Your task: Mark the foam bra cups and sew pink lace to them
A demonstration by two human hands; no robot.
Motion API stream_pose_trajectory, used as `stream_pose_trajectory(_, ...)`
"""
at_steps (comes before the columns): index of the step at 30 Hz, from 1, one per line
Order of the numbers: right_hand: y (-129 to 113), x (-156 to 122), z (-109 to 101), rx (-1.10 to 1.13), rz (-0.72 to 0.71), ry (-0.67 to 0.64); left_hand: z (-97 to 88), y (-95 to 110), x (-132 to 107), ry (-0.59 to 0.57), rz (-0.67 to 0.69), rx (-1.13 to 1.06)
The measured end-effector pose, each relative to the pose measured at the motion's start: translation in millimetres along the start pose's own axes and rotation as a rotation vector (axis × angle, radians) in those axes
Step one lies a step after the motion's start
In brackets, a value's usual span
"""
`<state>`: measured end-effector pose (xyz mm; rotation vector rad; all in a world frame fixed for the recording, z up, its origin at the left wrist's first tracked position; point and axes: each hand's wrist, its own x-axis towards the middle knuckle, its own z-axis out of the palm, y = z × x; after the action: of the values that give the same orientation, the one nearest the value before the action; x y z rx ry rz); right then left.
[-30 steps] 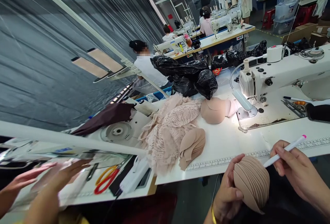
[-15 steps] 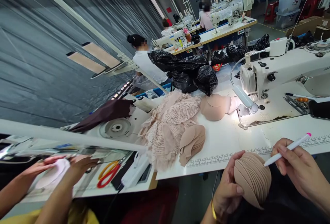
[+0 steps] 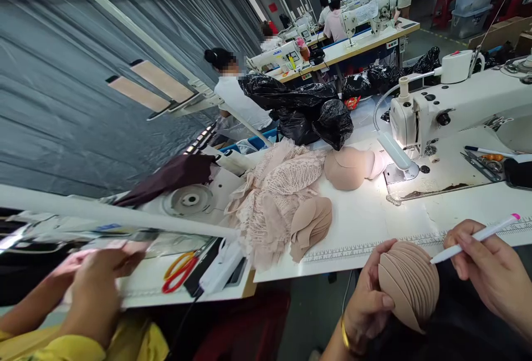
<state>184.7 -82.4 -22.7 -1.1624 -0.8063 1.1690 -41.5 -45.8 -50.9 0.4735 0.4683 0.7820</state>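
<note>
My left hand (image 3: 368, 305) is closed round a fanned stack of beige foam bra cups (image 3: 408, 283), held below the front edge of the white sewing table (image 3: 366, 228). My right hand (image 3: 490, 269) pinches a white pen with a pink cap (image 3: 476, 237), its tip close to the top of the stack. Both hands are over my dark lap.
On the table lie a second fan of beige cups (image 3: 311, 223), a heap of pink lace (image 3: 276, 200), two moulded cups (image 3: 347, 168) and a white sewing machine (image 3: 449, 114). Black bags (image 3: 307, 111) sit behind. A co-worker's hands (image 3: 91, 283) move at the left by red-and-yellow scissors (image 3: 180, 269).
My hands with stack and pen have barely shifted; the view drifted slightly. The co-worker's hands at the left have moved over their table.
</note>
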Motion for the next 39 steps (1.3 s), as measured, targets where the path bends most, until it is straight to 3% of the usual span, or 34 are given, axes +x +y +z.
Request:
stream_pose_trajectory(5,2,-4,-1,-0.073,0.029,-0.055,1.9,0,-1,0.013,-0.015,0.014)
stream_pose_trajectory(10,6,-3,-5,-0.079,-0.078,-0.061,4.2,1,0,0.0,-0.009,0.006)
stream_pose_trajectory(13,7,-3,-6,-0.127,-0.056,-0.081,4.0,2,1,0.003,-0.006,-0.002)
stream_pose_trajectory(21,13,-5,-8,-0.059,-0.058,-0.086,3.2,-1,-1,0.002,0.0,0.004)
stream_pose_trajectory(26,16,-6,-10,-0.036,-0.053,-0.176,3.9,0,0,0.003,-0.003,0.02)
stream_pose_trajectory(34,9,-7,-6,-0.164,-0.086,-0.183,7.3,0,-2,0.038,-0.01,0.028)
stream_pose_trajectory(39,10,-8,-4,-0.113,-0.126,-0.128,7.7,1,-1,0.031,-0.009,0.007)
